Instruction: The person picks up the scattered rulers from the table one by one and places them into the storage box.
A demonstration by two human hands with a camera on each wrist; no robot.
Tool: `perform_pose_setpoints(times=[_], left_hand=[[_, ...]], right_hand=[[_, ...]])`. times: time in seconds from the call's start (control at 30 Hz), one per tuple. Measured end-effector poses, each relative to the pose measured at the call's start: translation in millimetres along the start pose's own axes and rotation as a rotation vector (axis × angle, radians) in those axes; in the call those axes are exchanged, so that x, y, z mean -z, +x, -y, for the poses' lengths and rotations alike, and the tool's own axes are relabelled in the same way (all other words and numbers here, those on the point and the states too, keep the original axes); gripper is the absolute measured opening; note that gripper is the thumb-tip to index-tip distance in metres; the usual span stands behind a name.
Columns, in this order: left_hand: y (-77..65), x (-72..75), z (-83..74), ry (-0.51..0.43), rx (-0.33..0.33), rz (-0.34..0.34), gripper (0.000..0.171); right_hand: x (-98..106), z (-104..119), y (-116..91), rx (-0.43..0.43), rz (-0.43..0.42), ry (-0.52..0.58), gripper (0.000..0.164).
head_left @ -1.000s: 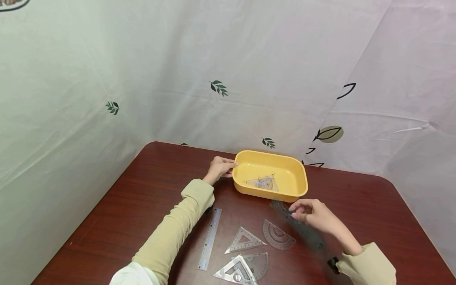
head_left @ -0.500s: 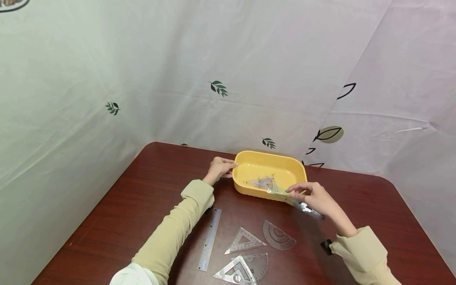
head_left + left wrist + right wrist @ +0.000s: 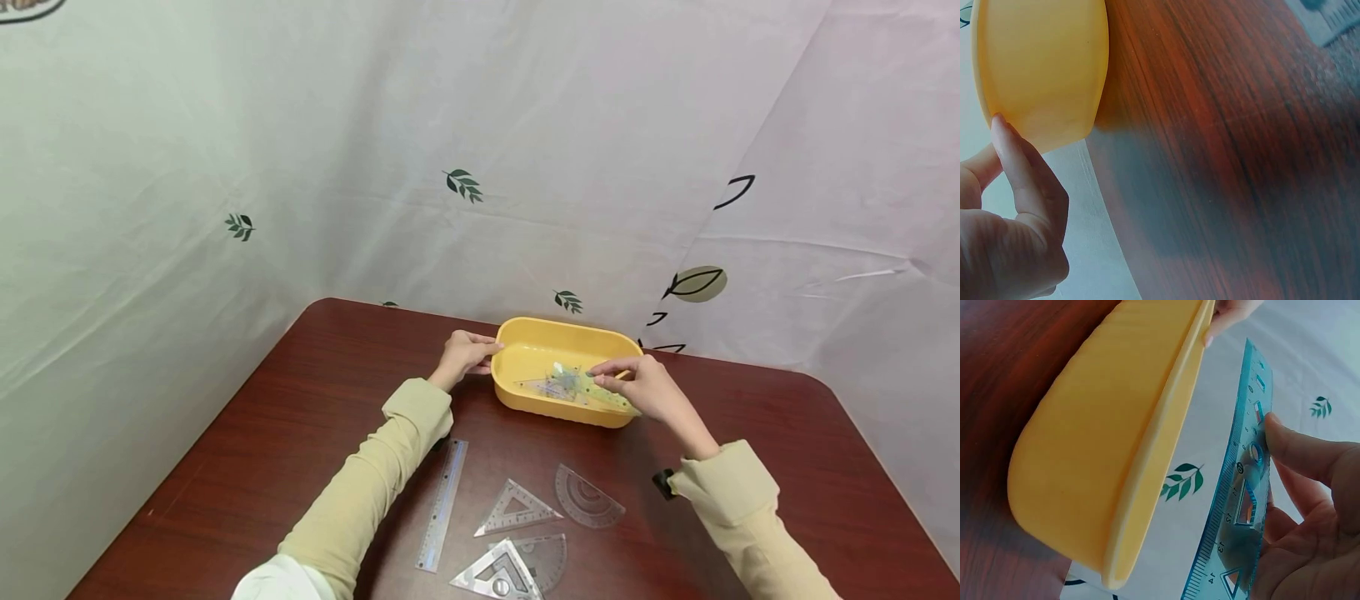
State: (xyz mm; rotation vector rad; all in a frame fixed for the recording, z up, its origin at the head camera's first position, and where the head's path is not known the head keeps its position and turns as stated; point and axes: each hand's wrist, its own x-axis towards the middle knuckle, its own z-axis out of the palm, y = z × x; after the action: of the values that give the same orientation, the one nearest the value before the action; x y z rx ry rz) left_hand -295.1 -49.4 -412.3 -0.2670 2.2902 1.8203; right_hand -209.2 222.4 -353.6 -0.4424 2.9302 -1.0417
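A yellow plastic bin (image 3: 517, 402) stands near the back of the table, with clear drawing tools (image 3: 551, 387) lying inside it. My left hand (image 3: 463, 354) pinches the bin's left end wall, thumb and fingers on either side of the rim. Over the bin's right part, my right hand (image 3: 637, 383) holds a see-through ruler, which looks bluish in the right wrist view. There, the ruler (image 3: 1235, 506) shows cut-out shapes and number marks, pinched between thumb and fingers beside the bin's rim.
In front of the bin lie a clear straight ruler (image 3: 442, 506), a set square (image 3: 513, 510), a protractor (image 3: 588, 497), and another set square (image 3: 498, 575) overlapping a second protractor (image 3: 546, 557). A patterned white cloth (image 3: 360, 167) hangs behind the dark red table (image 3: 300, 392).
My right hand has carried the see-through ruler up from the table, leftward and back, over the bin. The left hand has stayed on the bin's left end.
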Motion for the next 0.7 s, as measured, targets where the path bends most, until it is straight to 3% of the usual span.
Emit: perform_pose_setpoints(times=[0.3,0.5,0.7], left_hand=[[-0.7,0.0,-0.2,0.001,-0.005,0.001,0.029],[-1.7,0.0,-0.3,-0.001,-0.006,-0.002,0.029],[-3.0,0.6,-1.2,-0.004,-0.009,-0.002,0.030]], right_hand=[[-9.4,-1.7,20.5,0.016,0.004,0.011,0.015],[-28.0,-2.4,32.6,0.078,-0.036,-0.011,0.011],[-41.1,-3.3,39.7,0.078,-0.011,-0.009,0.011]])
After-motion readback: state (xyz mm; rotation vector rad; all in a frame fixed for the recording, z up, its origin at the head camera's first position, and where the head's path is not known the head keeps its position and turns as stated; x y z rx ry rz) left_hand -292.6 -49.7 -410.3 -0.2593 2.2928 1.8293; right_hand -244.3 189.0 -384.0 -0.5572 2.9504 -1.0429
